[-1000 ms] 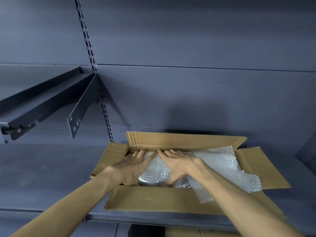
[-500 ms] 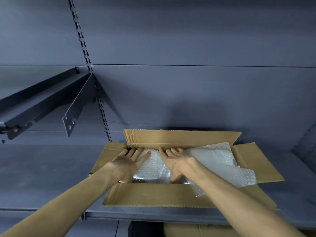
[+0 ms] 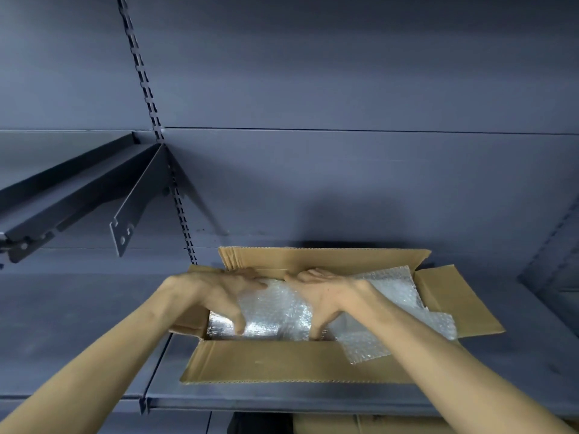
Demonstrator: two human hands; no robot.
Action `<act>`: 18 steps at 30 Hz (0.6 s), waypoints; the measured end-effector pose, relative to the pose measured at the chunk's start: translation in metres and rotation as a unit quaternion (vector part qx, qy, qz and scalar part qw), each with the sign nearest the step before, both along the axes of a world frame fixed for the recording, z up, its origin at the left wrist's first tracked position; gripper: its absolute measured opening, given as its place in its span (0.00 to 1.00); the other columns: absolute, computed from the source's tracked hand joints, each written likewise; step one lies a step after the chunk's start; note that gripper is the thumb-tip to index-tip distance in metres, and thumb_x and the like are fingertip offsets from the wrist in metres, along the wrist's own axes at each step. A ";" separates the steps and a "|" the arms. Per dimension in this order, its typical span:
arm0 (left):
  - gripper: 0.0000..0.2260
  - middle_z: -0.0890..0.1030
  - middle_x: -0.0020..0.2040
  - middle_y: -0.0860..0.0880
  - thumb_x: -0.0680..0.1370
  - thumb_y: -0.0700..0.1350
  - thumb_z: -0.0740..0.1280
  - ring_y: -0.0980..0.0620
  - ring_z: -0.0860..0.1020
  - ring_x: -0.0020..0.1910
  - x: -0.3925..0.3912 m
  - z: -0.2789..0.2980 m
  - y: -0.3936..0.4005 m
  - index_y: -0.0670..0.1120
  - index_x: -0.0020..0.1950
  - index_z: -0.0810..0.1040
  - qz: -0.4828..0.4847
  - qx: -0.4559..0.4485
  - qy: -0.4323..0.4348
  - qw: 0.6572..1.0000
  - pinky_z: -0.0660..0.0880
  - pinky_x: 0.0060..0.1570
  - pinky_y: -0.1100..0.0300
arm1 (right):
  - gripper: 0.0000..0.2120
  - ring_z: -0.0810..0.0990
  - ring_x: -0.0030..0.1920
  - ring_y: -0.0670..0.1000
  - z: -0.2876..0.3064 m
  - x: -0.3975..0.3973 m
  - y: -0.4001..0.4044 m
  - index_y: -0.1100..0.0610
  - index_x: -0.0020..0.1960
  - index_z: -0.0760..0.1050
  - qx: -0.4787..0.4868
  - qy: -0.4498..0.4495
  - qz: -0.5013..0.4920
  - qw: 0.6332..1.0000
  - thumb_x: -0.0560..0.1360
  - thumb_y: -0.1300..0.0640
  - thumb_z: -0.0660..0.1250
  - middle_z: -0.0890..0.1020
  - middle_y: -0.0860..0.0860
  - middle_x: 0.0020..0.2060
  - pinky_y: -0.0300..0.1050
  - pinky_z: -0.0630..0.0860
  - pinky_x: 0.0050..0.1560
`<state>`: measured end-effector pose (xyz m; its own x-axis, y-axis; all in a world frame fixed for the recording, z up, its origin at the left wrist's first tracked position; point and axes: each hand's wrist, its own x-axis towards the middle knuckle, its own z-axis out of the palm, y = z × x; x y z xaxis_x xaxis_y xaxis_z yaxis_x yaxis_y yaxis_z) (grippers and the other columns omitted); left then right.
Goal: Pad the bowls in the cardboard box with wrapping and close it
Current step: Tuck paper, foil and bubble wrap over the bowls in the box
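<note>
An open brown cardboard box (image 3: 291, 361) lies on a grey metal shelf with all its flaps spread out. Clear bubble wrap (image 3: 275, 311) covers what is inside, so no bowl shows, and one end of the wrap hangs over the near right flap. My left hand (image 3: 222, 292) rests on the left part of the wrap, fingers spread, thumb pointing down into the box. My right hand (image 3: 322, 296) lies flat on the wrap beside it, fingers reaching the far box wall and thumb pointing down. Neither hand grips anything.
The grey shelf (image 3: 78, 324) carries the box near its front edge. A tilted shelf bracket (image 3: 125, 227) sticks out at the upper left beside a slotted upright (image 3: 185, 227). More cardboard (image 3: 344, 424) shows below the shelf edge.
Both hands have slid further towards the far wall of the box and their thumbs have turned down onto the wrap. The camera has moved a little.
</note>
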<state>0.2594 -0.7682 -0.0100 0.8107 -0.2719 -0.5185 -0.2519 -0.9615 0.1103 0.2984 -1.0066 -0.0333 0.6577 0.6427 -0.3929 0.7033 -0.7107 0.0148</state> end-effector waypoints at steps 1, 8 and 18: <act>0.45 0.54 0.81 0.62 0.64 0.64 0.72 0.57 0.54 0.80 0.001 0.002 -0.003 0.67 0.78 0.56 0.002 -0.031 -0.018 0.999 0.59 0.75 0.50 | 0.62 0.63 0.75 0.54 0.006 0.000 -0.005 0.44 0.82 0.39 0.046 0.006 -0.007 0.999 0.65 0.40 0.80 0.64 0.52 0.75 0.52 0.65 0.72; 0.13 0.83 0.57 0.47 0.80 0.53 0.66 0.43 0.80 0.59 0.016 -0.013 -0.099 0.50 0.60 0.81 0.000 -0.191 -0.240 0.952 0.76 0.58 0.50 | 0.15 0.72 0.66 0.52 0.026 0.010 -0.074 0.48 0.64 0.76 0.172 -0.073 -0.103 0.977 0.78 0.48 0.68 0.74 0.47 0.56 0.52 0.72 0.63; 0.13 0.82 0.55 0.42 0.82 0.51 0.59 0.37 0.80 0.56 0.044 -0.041 -0.180 0.46 0.61 0.73 0.046 -0.060 -0.347 0.935 0.74 0.46 0.51 | 0.20 0.69 0.72 0.57 -0.015 0.011 -0.170 0.55 0.73 0.73 0.124 -0.120 -0.236 0.956 0.82 0.59 0.65 0.74 0.55 0.67 0.54 0.70 0.69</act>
<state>0.3037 -0.9479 -0.0507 0.9635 -0.2061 0.1707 -0.2189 -0.9739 0.0600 0.3089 -1.1765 -0.0486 0.9494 0.3067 -0.0680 0.3017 -0.9505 -0.0746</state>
